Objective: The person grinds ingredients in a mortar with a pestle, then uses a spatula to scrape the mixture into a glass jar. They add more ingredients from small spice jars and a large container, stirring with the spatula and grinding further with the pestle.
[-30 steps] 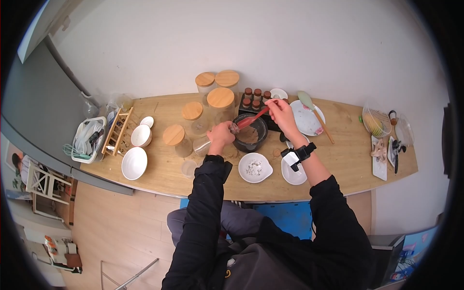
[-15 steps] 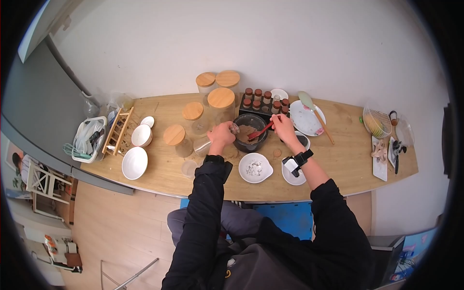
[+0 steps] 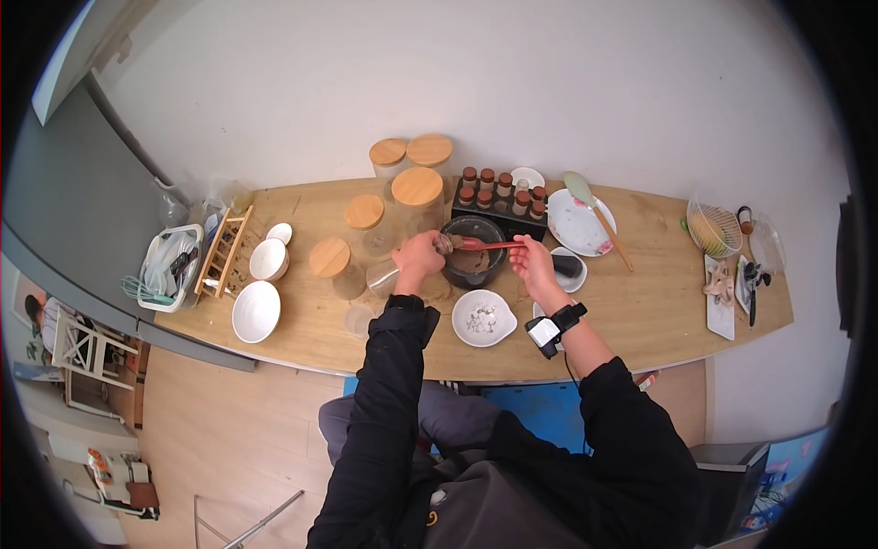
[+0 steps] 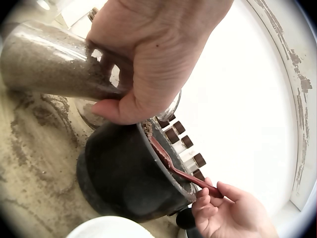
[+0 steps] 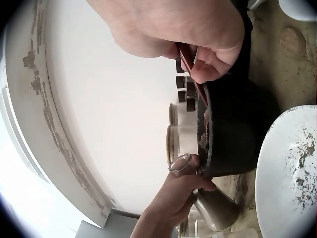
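My left hand (image 3: 419,256) grips a glass bottle (image 4: 49,62) by its narrow neck, with brown soil-like matter showing inside. The bottle lies tilted, its open mouth at the left rim of a black pot (image 4: 119,168). Brown powder (image 3: 472,263) covers the pot's floor. In my right hand (image 3: 533,265) the handle of a red scoop (image 4: 171,164) is pinched between thumb and fingers. Its head, carrying brown powder, reaches across the pot to the bottle's mouth in the head view. The right wrist view shows the scoop's handle slanting down over the pot's rim.
A white spouted bowl (image 3: 483,318) with pale flakes stands in front of the pot. Behind it is a black rack (image 3: 501,221) of brown-capped vials. Wooden-lidded jars (image 3: 419,187) crowd the left side. A floral plate (image 3: 567,229) bears a green spatula (image 3: 578,189) at the right.
The scoop went down from above the pot into the powder, then swung left to the bottle's mouth with powder on it. The left hand and bottle stayed in place.
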Tool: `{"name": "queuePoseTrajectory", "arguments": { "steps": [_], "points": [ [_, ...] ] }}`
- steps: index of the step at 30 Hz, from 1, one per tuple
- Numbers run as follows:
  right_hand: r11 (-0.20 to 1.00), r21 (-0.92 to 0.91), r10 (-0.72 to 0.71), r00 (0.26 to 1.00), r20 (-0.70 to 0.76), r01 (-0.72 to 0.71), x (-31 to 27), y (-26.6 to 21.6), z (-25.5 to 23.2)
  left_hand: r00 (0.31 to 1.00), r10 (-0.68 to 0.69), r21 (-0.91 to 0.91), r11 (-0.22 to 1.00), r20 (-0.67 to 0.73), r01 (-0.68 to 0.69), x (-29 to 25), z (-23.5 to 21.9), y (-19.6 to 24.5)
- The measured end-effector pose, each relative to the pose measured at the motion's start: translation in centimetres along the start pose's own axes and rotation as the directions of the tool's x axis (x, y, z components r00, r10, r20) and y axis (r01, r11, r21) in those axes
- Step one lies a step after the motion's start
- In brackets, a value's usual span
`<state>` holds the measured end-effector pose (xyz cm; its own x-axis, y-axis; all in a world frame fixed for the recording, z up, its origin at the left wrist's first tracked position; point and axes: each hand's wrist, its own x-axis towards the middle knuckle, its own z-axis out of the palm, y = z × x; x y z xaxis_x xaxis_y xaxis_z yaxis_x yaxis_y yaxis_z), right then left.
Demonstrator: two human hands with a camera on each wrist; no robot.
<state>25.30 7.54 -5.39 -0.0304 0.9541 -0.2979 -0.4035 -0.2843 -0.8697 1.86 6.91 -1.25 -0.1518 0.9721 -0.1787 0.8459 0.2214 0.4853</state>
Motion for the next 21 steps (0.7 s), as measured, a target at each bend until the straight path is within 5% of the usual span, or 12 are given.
{"name": "queuePoseTrajectory", "arguments": {
  "steps": [11, 21],
  "points": [
    [0.994, 0.046, -0.102, 0.994, 0.029, 0.101, -1.8, -3.1, -0.1, 1.000, -0.013, 0.018, 1.000, 0.019, 0.013, 0.0, -0.1, 0.1],
    [0.935, -0.219, -0.228, 0.946, 0.232, 0.280, -2.2, -3.6, 2.7, 0.999, -0.011, 0.022, 1.000, -0.038, 0.012, -0.2, 0.0, 0.2]
  ]
}}
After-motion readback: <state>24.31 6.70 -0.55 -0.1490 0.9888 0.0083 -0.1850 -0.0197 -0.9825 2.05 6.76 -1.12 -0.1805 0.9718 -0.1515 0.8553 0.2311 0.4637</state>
